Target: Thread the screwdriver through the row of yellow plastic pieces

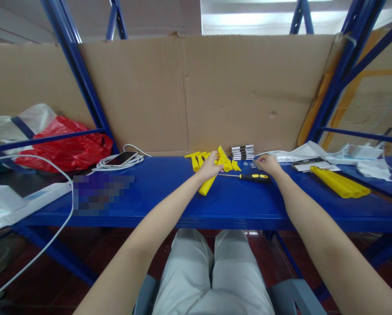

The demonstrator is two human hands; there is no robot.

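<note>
My left hand (211, 166) is closed around a yellow tubular handle (207, 186), whose lower end sticks out below my fingers. Yellow T-shaped pieces (193, 160) lie just beyond it, and further yellow parts (225, 162) are to its right. My right hand (268, 164) rests low over the table with its fingertips pinched together beside some tiny silvery pieces (251, 165); whatever is between them is too small to make out. Between my hands lies a screwdriver (254, 177) with a black and yellow grip, its shaft pointing at my left hand.
Behind the yellow parts sits a stack of white and black strips (243, 152). Several yellow tubes (340, 181) lie at the right near white packaging (302, 153). At the left are a coiled white cable (119, 162), a red plastic bag (71, 142) and a power strip (32, 203). Cardboard (248, 92) closes the back.
</note>
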